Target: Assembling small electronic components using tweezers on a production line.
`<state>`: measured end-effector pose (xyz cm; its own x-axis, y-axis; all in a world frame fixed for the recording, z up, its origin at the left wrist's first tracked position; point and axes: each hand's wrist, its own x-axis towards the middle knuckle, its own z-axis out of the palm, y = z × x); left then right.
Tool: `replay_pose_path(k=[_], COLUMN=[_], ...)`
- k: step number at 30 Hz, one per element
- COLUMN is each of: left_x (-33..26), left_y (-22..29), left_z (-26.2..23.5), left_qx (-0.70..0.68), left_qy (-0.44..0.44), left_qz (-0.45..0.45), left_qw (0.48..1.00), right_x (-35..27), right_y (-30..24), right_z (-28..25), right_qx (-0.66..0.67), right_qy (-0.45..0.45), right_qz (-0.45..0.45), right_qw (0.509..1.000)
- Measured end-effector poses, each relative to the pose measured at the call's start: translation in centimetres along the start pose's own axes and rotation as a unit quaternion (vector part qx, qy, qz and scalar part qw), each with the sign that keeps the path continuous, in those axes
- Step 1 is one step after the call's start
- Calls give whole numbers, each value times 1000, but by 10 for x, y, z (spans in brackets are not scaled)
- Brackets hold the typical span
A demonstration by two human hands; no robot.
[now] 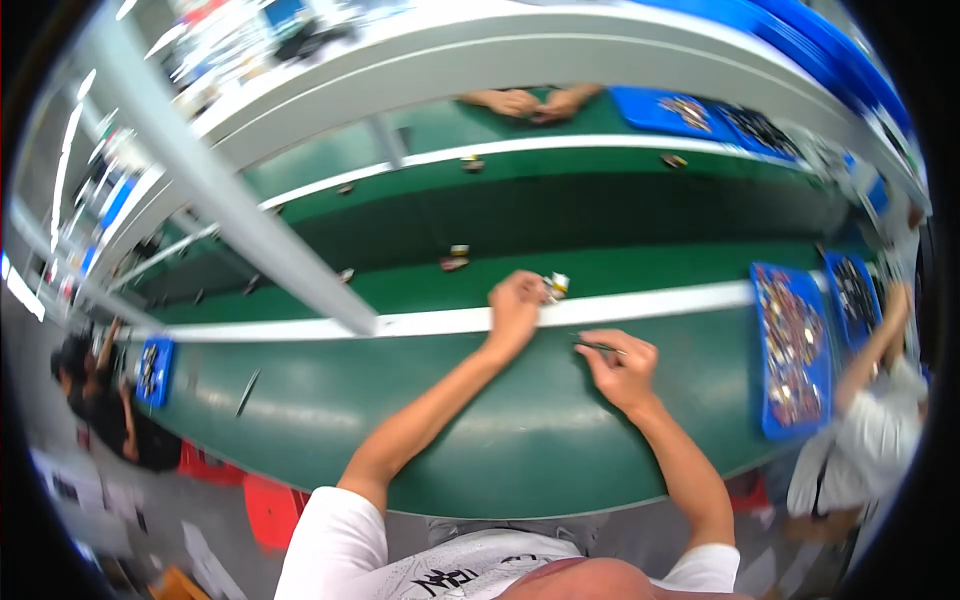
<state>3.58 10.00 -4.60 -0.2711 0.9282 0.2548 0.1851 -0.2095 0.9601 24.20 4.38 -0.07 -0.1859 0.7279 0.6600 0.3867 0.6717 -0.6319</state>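
Observation:
My left hand [517, 305] reaches across the white rail [430, 322] to the green belt beyond. Its fingers are curled together at a small white-and-yellow part [559, 285], which seems pinched at the fingertips; blur hides the exact contact. Over the near green tabletop [500, 400], my right hand [625, 370] is closed around a thin dark pointed tool [598, 346], like tweezers. That tool's tip points left, toward the rail and apart from the part.
Blue trays of small parts [768, 350] and dark pieces [850, 290] stand at right. Small parts [455, 260] lie along the belt. A grey post [250, 215] rises at left; a thin tool [248, 392] lies below it. Other people's hands [530, 104] work opposite.

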Motion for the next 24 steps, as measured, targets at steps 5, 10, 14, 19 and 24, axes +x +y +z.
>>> replay_pose_path(k=[5, 10, 14, 19, 24], left_x=[-26, -28, -28, -23, -26], left_y=[14, 22, 21, 24, 28], left_z=[-12, -11, -19, -15, -16], left_qx=[-57, -78, -79, -77, -75], left_qy=[0, 4, 1, -17, -12], left_qz=[25, 17, 10, 0, -3], left_qw=[998, 997, 997, 997, 997], right_x=[-5, -9, -8, -4, -10], right_y=[-6, -3, -2, -6, 3], right_z=[0, 0, 5, 3, 3], right_qx=[-17, -2, 12, 2, 16], right_qy=[0, -28, -46, -44, -35], right_qz=[37, 59, 77, 63, 72], right_qw=[999, 998, 996, 997, 997])
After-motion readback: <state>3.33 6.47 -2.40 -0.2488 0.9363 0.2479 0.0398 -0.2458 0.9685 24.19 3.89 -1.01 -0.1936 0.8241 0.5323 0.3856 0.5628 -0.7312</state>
